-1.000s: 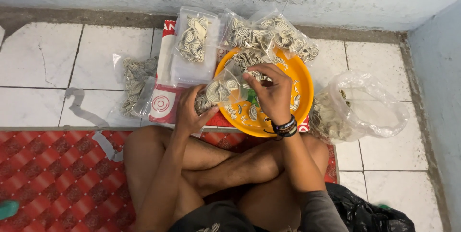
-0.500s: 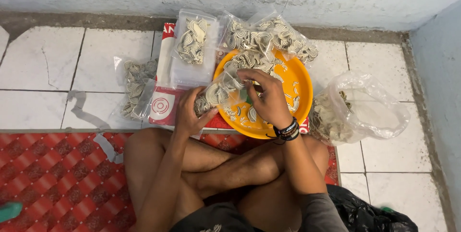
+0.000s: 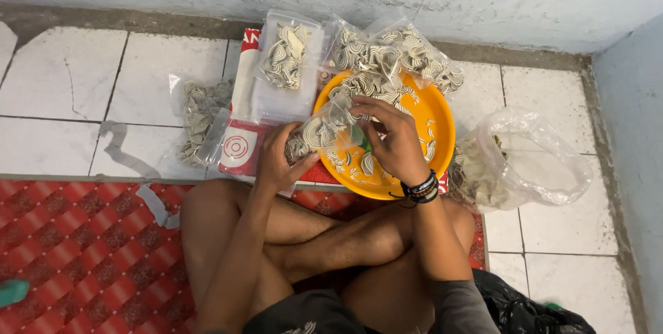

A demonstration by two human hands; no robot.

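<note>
head view, landmark = orange tray (image 3: 442, 127) on the white tile floor (image 3: 62, 92).

my left hand (image 3: 280, 158) sits just off the tray's left edge, fingers clenched round the bottom of a small clear bag (image 3: 324, 130) packed with cream spiral pieces. bag tilts up and right, its top over the tray's left part.

my right hand (image 3: 394, 140) is over the tray centre, fingertips pinched at the bag's open end; cannot tell if they grip the plastic or a piece. dark wristbands (image 3: 420, 189) at the tray's near rim.

loose spiral pieces (image 3: 429, 149) lie in the tray. filled bags (image 3: 400, 51) rest on its far edge, a flat filled bag (image 3: 286, 58) to its far left, a big open clear bag (image 3: 525, 161) just right of it. red patterned mat (image 3: 76, 251) lies nearer me than the tray, under my crossed legs.
</note>
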